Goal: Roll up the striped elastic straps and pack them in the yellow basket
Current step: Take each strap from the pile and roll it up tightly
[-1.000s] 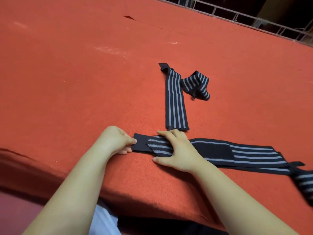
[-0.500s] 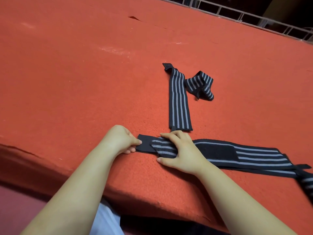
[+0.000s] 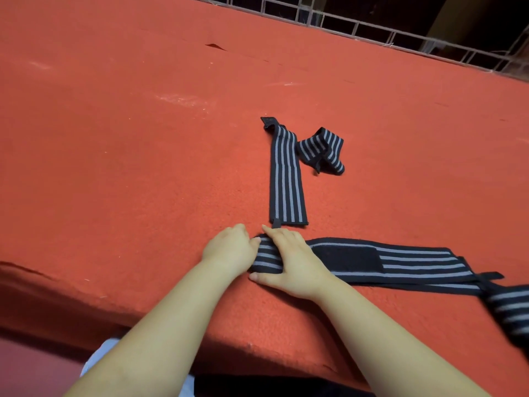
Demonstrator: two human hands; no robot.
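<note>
A black strap with grey stripes (image 3: 415, 265) lies flat across the red surface near its front edge, with a plain black patch in its middle. Its left end is rolled into a short roll (image 3: 264, 260). My left hand (image 3: 229, 247) grips that roll from the left with curled fingers. My right hand (image 3: 289, 262) lies over the roll, thumb at the near side, fingers curved across it. A second striped strap (image 3: 287, 179) lies farther back, one end crumpled to the right. No yellow basket is in view.
The red felt-covered surface (image 3: 128, 167) spreads wide to the left and back. Its front edge drops off just below my forearms. A white metal grid rail (image 3: 372, 30) runs along the far edge. The near strap's right end (image 3: 509, 308) hangs toward the right border.
The flat left end of the near strap has been turned over into a short roll. My left hand moved right against it, and both hands now close round the roll.
</note>
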